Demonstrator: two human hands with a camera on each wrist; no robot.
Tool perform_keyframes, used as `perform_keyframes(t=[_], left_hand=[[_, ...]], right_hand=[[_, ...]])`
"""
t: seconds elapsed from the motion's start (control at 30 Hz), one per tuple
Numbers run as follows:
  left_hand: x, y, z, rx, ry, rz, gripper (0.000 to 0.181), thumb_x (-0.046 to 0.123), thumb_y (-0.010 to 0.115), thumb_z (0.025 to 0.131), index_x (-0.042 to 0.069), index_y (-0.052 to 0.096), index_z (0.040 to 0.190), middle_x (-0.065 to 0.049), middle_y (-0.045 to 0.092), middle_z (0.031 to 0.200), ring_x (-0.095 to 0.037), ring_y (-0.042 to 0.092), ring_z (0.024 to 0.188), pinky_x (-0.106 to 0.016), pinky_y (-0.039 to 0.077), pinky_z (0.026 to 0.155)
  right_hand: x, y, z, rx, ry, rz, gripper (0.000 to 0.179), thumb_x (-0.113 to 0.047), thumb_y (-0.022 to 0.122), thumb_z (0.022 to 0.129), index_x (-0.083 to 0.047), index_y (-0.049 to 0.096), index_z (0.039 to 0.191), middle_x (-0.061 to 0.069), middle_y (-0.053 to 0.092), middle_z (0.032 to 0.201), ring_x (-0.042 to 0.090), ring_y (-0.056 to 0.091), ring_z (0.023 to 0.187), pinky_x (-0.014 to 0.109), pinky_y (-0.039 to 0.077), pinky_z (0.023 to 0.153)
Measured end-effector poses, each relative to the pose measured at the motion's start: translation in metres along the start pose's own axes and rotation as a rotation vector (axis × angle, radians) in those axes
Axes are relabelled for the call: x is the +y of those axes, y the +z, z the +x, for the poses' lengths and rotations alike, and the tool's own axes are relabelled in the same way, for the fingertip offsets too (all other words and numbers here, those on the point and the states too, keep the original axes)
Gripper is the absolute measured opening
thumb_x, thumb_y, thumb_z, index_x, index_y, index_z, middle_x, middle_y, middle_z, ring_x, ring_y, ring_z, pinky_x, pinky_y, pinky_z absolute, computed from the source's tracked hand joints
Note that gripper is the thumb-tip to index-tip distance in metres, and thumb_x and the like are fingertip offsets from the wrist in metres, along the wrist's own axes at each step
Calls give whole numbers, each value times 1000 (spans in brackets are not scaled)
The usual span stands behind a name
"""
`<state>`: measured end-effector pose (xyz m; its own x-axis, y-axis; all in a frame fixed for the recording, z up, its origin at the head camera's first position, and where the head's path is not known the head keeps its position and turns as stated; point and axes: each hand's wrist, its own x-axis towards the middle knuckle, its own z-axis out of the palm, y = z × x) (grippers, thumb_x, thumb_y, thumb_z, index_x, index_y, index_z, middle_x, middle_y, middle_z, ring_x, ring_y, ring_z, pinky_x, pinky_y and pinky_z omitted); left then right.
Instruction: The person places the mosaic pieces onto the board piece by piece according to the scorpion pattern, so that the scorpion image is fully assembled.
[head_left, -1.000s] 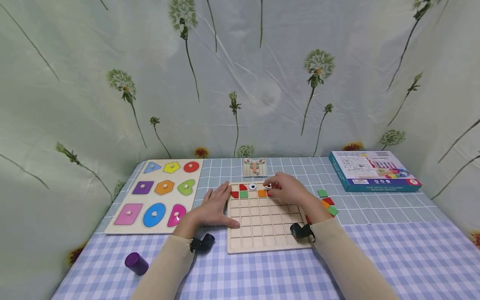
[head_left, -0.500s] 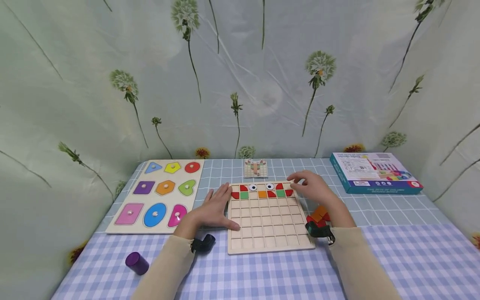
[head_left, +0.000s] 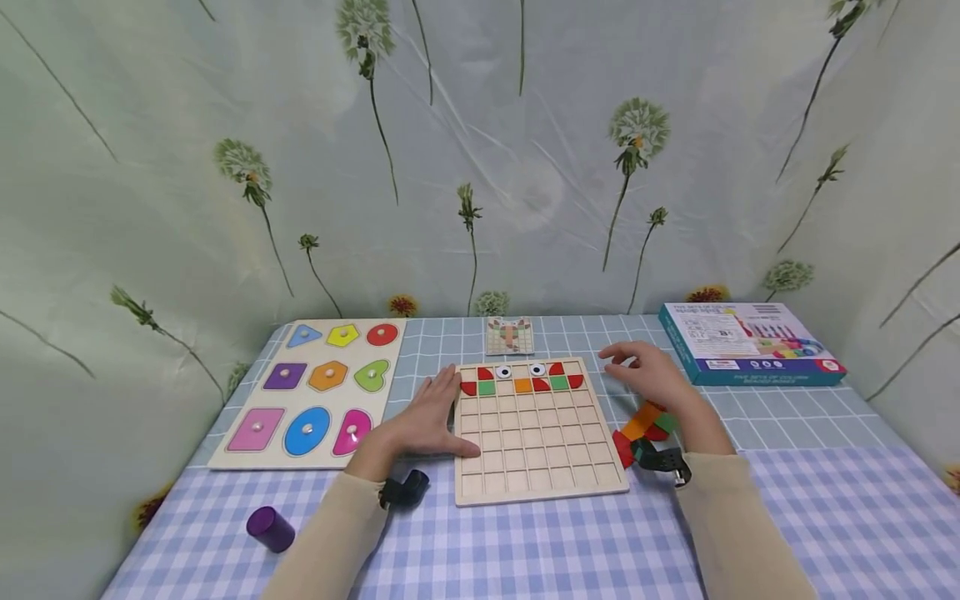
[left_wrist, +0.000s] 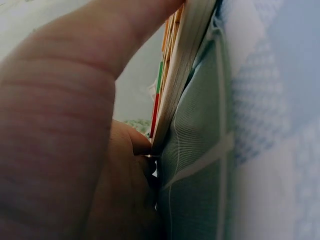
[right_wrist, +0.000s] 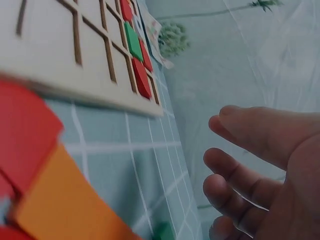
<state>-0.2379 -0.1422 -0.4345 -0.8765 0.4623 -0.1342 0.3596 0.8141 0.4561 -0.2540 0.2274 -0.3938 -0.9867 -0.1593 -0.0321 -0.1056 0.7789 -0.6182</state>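
A wooden grid board [head_left: 536, 442] lies on the table with several red, green and orange tiles and two eye tiles along its far rows. At the board's left edge my left hand [head_left: 426, 423] rests with its fingers spread and its thumb over the near part of that edge. Just past the far right corner, my right hand [head_left: 651, 379] hovers over the cloth, fingers loosely bent and holding nothing. Below its wrist is a pile of loose tiles, among them an orange tile [right_wrist: 70, 200] and a red tile [right_wrist: 25, 125]; the wrist camera partly hides the pile.
A small pattern card [head_left: 510, 336] lies beyond the board. To the left is a knobbed shape puzzle [head_left: 303, 392], with a purple cylinder [head_left: 271, 529] nearer me. A teal-edged box [head_left: 750, 343] sits at the back right.
My right hand has moved right, from the board's far rows to off its corner, uncovering the red and green tiles there. The left hand stays at the left edge.
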Motion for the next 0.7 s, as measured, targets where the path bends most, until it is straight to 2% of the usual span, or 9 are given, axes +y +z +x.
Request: perform_keyframes(t=[0.2, 0.3, 0.43, 0.57, 0.7], left_hand=[[-1, 0, 0, -2, 9, -4, 125, 63, 78, 70, 1, 16, 159, -14, 4, 170, -28, 1, 159, -50, 4, 129], [-2, 0, 0, -8, 6, -7, 125, 63, 78, 70, 2, 16, 160, -13, 4, 170, -28, 1, 159, -50, 4, 129], [-3, 0, 0, -8, 6, -13, 125, 62, 79, 70, 3, 16, 160, -13, 3, 170, -28, 1, 159, -49, 4, 129], [-4, 1, 1, -5, 6, -17, 124, 61, 79, 71, 3, 15, 160, -12, 4, 170, -28, 1, 159, -50, 4, 129], [-3, 0, 0, -9, 0, -24, 124, 61, 79, 71, 3, 14, 160, -12, 3, 170, -28, 1, 159, -49, 4, 129]], right_hand=[[12, -11, -5, -17, 19, -19, 32, -20, 62, 98, -8, 65, 128, 22, 61, 125, 37, 56, 110, 42, 56, 87], [19, -16, -8, -74, 28, -28, 29, -18, 64, 96, -9, 68, 123, 24, 61, 124, 38, 56, 109, 39, 58, 84], [27, -21, -11, -162, 17, -45, 26, -16, 68, 93, -11, 71, 118, 20, 65, 117, 30, 58, 100, 31, 55, 76], [34, -25, -13, -231, -14, -42, 25, -15, 72, 90, -12, 73, 114, 16, 68, 115, 23, 57, 96, 29, 51, 77], [38, -28, -15, -269, -27, -33, 23, -14, 71, 91, -11, 73, 113, 16, 68, 119, 23, 57, 98, 30, 52, 80]])
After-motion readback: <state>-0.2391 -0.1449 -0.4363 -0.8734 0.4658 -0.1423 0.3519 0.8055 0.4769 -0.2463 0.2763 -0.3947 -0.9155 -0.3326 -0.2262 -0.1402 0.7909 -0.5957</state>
